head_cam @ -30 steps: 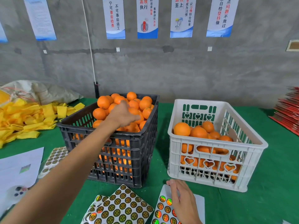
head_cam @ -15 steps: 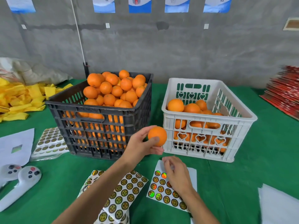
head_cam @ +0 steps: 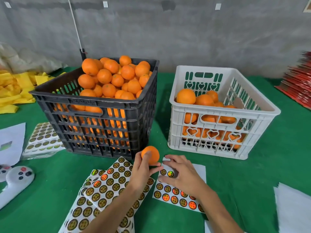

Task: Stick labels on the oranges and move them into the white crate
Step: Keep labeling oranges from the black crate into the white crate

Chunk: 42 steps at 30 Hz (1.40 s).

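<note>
Two crates on green tabletop [head_cam: 252, 174]: black crate [head_cam: 104, 125] at left, heaped with oranges [head_cam: 111, 76] above its rim; white crate [head_cam: 217, 130] at right, partly filled, its oranges [head_cam: 198, 98] below the rim. Left hand [head_cam: 143, 172] grips a single orange [head_cam: 150, 155] with thumb and fingers curled round it, held low in front of the black crate, near its right corner. Right hand [head_cam: 180, 173] rests on a label sheet [head_cam: 176, 194], fingers bent, tips pressing at the labels in the top row; whether one is pinched, cannot tell. Larger label sheet [head_cam: 104, 194] lies under the left forearm. More label sheets [head_cam: 43, 138] left of the black crate. White controller [head_cam: 16, 180] at left edge. Yellow wrappers [head_cam: 15, 91] far left; red stack [head_cam: 297, 81] far right.
</note>
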{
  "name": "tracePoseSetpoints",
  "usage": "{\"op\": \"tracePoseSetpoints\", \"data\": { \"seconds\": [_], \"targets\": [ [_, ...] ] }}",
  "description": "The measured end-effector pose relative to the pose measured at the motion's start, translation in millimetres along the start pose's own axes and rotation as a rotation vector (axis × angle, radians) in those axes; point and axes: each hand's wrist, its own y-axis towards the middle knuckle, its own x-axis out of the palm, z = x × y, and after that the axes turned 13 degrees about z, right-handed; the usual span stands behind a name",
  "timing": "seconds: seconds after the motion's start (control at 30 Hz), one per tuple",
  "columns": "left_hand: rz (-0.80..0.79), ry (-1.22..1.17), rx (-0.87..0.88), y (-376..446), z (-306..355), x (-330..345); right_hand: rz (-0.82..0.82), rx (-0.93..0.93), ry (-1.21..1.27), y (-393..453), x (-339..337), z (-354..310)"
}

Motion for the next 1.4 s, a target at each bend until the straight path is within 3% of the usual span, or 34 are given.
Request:
{"op": "tracePoseSetpoints", "data": {
  "seconds": [0.23, 0.63, 0.87, 1.13, 1.4],
  "targets": [
    [-0.042, 0.036, 0.11, -5.3, -0.7, -0.9, 0.119, -0.118, -0.126, -1.3, 1.2, -2.9],
    [-0.038, 0.06, 0.116, -7.4, 2.0, 0.4, 0.102, -0.073, -0.109, -2.4, -0.7, -6.9],
    [-0.036, 0.069, 0.142, -7.8, 1.9, 0.0, 0.163, -0.008, 0.028, -3.3, 4.2, -7.9],
    [-0.018, 0.153, 0.184, -8.4, 1.7, -1.9, 0.125, 0.165, 0.259, -0.5, 3.2, -6.7],
    [-0.028, 0.207, 0.2, -10.0, 2.4, -1.7, 0.072, 0.189, 0.341, 1.6, -2.4, -4.3]
  ]
}}
